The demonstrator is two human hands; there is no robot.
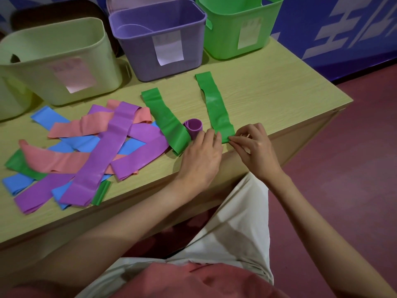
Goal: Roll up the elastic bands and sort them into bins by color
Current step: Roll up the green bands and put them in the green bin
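— Two hands, left hand (200,152) and right hand (250,145): you're pinching the green band (216,106) at the table's near edge?
— Yes, pinning that end to begin rolling it.

You can read no text here: the paper labels on the pale yellow bin (73,75), the purple bin (168,50) and the green bin (249,35) are too blurred, and the large white characters on the blue wall (343,29) are cut off.

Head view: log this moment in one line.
left hand + right hand: pinching green band near end | roll: starting | green bin: behind
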